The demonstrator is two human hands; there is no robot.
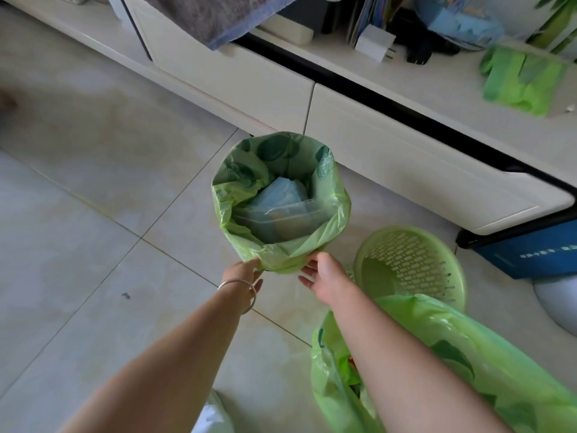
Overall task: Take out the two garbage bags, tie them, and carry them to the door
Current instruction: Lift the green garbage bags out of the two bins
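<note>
— Where does the view look from?
— From the person's head, facing forward and steeply down at the tiled floor (93, 214).
— How near?
— Close: both forearms reach in from the bottom edge, and the left hand (246, 271) and right hand (324, 276) sit near the middle.
— What bounds it?
— A low white cabinet (406, 157) runs slantwise across the top. Wide-angle lens; straight lines bow. There is only this one view.
</note>
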